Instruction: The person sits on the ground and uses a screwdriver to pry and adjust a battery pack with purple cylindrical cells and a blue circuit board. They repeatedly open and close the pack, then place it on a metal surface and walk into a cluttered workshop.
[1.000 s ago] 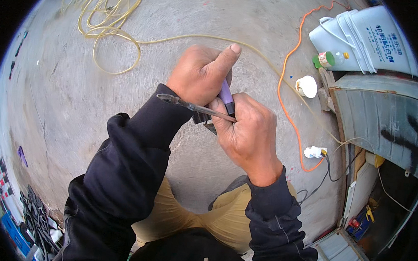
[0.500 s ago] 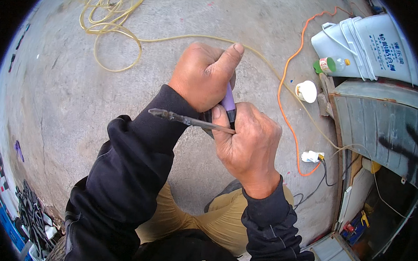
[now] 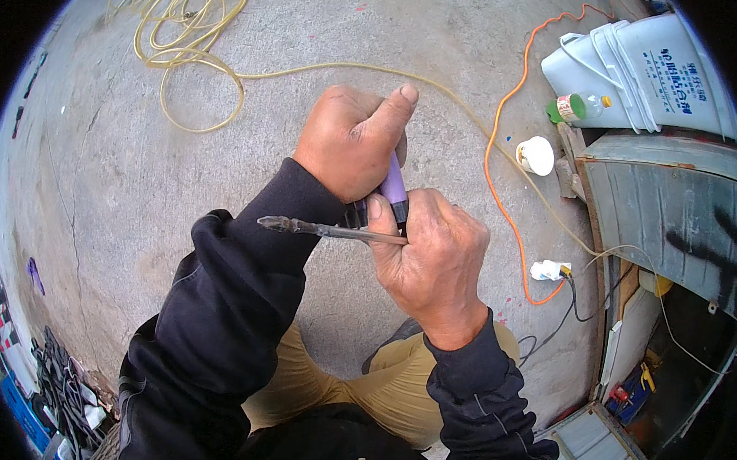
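Note:
My left hand (image 3: 349, 140) is closed round a tool with a lilac-and-black handle (image 3: 394, 181), its thumb up. Just below and to the right, my right hand (image 3: 426, 259) grips a thin metal rod (image 3: 343, 232) between thumb and fingers, against the lower end of that handle. The rod lies almost level, its darker, wider tip reaching left over my left sleeve. A dark piece between my hands is mostly hidden, so I cannot make out what it is.
A coiled yellow hose (image 3: 192, 17) and an orange cord (image 3: 493, 187) lie on concrete (image 3: 220, 170). On the right are a white bucket (image 3: 615, 68), green bottle (image 3: 568, 108), white cup (image 3: 535, 155), plug adapter (image 3: 549, 271) and metal sheeting (image 3: 665, 214). Dark cables (image 3: 59, 388) are piled lower left.
Since a second ago my right hand has moved down a little, and the rod has swung from sloping to nearly level. My left hand has shifted slightly lower, still closed on the handle.

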The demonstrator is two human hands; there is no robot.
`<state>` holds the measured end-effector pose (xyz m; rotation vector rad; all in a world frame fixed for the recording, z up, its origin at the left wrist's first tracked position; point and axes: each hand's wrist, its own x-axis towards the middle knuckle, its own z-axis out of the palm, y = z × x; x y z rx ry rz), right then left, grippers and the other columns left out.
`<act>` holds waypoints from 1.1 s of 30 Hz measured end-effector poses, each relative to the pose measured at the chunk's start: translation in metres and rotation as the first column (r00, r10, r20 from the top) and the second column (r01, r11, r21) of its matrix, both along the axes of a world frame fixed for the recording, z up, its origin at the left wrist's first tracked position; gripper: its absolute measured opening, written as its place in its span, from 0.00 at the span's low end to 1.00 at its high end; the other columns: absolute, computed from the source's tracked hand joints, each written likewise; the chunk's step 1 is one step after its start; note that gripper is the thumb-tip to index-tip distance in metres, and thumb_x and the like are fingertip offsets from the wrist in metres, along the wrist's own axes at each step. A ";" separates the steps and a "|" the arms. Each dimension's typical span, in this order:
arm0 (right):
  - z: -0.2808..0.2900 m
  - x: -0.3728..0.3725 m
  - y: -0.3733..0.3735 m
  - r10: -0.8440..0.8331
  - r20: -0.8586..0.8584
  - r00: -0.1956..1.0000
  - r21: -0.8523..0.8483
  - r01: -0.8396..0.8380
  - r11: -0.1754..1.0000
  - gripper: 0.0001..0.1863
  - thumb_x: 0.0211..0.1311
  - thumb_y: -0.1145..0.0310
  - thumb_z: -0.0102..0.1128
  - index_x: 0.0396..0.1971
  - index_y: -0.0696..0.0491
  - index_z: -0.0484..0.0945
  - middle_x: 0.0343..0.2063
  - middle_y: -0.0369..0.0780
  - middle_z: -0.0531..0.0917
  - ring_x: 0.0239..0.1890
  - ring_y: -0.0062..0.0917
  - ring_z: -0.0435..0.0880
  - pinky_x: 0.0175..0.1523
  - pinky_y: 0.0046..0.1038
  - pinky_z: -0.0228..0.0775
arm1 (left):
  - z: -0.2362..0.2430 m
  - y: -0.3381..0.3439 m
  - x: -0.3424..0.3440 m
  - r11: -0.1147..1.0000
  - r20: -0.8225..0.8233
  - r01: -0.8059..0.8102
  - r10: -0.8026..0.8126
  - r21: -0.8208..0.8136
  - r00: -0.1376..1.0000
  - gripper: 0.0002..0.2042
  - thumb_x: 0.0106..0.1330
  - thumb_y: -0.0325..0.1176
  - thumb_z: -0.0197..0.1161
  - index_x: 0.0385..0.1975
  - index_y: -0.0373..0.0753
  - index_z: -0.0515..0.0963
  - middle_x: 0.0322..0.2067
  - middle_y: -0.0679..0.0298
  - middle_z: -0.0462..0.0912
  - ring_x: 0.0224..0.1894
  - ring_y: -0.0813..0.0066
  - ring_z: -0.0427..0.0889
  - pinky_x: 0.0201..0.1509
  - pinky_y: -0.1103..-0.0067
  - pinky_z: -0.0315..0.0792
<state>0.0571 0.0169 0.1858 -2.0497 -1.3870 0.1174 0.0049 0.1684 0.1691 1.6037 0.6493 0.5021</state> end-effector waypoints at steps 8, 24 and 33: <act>0.001 0.001 -0.002 0.002 -0.007 1.000 -0.007 -0.002 1.000 0.19 0.64 0.63 0.67 0.20 0.56 0.69 0.16 0.44 0.72 0.16 0.42 0.74 0.23 0.38 0.63 | 0.006 -0.001 -0.001 0.999 -0.068 0.031 -0.034 -0.038 0.997 0.28 0.76 0.45 0.56 0.14 0.30 0.79 0.11 0.59 0.77 0.14 0.75 0.75 0.22 0.73 0.70; 0.030 -0.028 -0.065 0.264 -0.959 0.099 0.111 -0.728 0.677 0.22 0.69 0.58 0.61 0.21 0.59 0.71 0.17 0.48 0.71 0.19 0.43 0.71 0.26 0.37 0.62 | 0.039 -0.048 -0.168 0.596 0.106 0.727 -0.744 -0.341 0.660 0.19 0.74 0.43 0.61 0.25 0.33 0.77 0.16 0.53 0.75 0.17 0.58 0.75 0.23 0.69 0.68; 0.014 -0.065 -0.107 0.355 -0.924 0.144 0.187 -0.641 0.745 0.20 0.72 0.61 0.55 0.22 0.59 0.72 0.17 0.46 0.71 0.20 0.45 0.74 0.25 0.40 0.63 | 0.027 -0.100 -0.203 0.722 0.146 0.594 -0.585 -0.354 0.798 0.20 0.74 0.40 0.60 0.20 0.35 0.74 0.15 0.54 0.74 0.17 0.53 0.75 0.22 0.66 0.66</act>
